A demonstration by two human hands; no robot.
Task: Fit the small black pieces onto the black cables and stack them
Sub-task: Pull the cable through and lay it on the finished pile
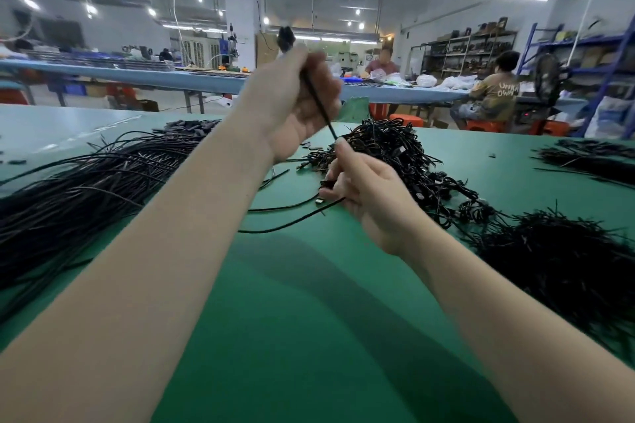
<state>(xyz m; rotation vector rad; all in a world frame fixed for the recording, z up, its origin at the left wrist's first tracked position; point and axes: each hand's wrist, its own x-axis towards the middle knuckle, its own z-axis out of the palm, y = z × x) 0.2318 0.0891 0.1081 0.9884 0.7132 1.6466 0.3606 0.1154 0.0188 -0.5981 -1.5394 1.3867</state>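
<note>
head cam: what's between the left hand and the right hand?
In the head view, a taut stretch of black cable runs from the raised left hand down to the right hand; both grip it.

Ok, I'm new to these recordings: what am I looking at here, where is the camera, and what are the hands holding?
There is no machine: a person works bare-handed, filmed by a camera on their head looking forward and down. The left hand is raised and grips a black cable whose thick end sticks up above the fingers. The right hand pinches the same cable lower down. On the green table lie heaps of black cables and a pile of small black pieces. Other workers sit behind.
</note>
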